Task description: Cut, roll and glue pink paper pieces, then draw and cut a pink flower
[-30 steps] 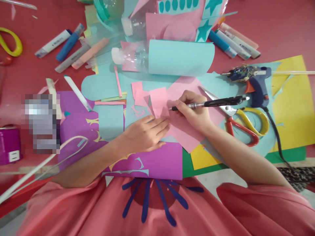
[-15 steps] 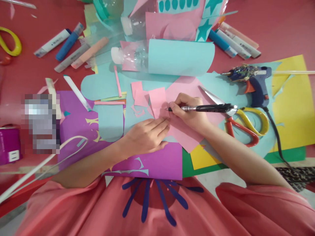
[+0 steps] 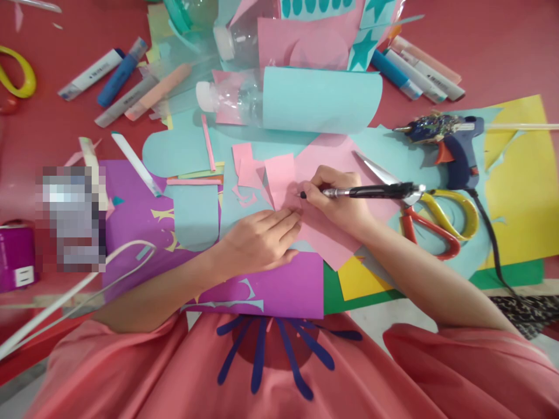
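My right hand [image 3: 338, 201] is closed around a black pen [image 3: 371, 191], its tip at the pink paper [image 3: 332, 241]. Across from it, my left hand [image 3: 264, 240] lies flat with fingers stretched out, pressing on the paper's left edge. A small pink rectangle [image 3: 280, 177] rests just above my left fingertips, overlapping the larger pink paper. Smaller pink scraps [image 3: 250, 169] are to its left on light blue paper. Scissors with yellow and red handles [image 3: 452, 215] lie right of my right hand, their blades partly beneath the pen.
A plastic bottle wrapped in light blue paper [image 3: 321, 100] lies beyond my hands. To the right is a blue glue gun [image 3: 463, 148] with its black cord. Markers [image 3: 124, 73] lie at the back left, more at the back right. Purple paper [image 3: 292, 288] is near me.
The pen in my right hand has shifted very slightly to the right. My left hand stays in place on the paper.
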Demonstrator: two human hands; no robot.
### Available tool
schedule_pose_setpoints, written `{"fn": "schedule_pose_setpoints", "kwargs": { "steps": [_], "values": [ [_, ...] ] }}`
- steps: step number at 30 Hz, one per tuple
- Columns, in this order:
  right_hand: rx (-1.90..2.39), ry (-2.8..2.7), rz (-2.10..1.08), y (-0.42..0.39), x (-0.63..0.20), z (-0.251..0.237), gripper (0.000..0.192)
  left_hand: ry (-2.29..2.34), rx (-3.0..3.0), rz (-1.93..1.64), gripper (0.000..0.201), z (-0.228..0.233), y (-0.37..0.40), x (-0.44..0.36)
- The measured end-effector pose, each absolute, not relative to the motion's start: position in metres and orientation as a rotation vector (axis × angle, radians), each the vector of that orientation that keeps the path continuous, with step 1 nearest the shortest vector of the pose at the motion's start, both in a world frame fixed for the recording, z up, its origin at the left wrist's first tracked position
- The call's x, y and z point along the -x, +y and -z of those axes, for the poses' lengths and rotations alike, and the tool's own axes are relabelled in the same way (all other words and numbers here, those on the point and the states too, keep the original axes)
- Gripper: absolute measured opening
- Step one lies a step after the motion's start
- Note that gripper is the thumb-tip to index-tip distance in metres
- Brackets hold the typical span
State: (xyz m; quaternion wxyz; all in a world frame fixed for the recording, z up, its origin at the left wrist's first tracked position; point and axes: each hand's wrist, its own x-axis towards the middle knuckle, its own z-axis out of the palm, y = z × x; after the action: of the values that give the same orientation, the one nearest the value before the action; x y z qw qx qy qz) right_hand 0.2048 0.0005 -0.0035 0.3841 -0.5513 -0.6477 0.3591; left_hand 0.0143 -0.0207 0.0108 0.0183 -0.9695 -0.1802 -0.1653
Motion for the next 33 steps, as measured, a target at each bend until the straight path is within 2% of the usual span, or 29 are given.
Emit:
{"fn": "schedule_pose_setpoints", "kwargs": {
  "steps": [6,27,33],
  "values": [
    [1.392,-1.615,-0.957,0.001,-0.208,0.003,0.025,-0.564,3.006,0.485,0.034,-0.011,-0.022,-0.013],
    [1.352,-1.620,-1.134,0.001,-0.194,0.003,0.030,-0.620,3.033,0.459,0.030,-0.014,-0.025,-0.015],
    [1.397,-1.615,-1.051,-0.003,-0.193,0.002,0.032,-0.647,3.023,0.422,0.027,-0.015,-0.028,-0.016]
  ]
}}
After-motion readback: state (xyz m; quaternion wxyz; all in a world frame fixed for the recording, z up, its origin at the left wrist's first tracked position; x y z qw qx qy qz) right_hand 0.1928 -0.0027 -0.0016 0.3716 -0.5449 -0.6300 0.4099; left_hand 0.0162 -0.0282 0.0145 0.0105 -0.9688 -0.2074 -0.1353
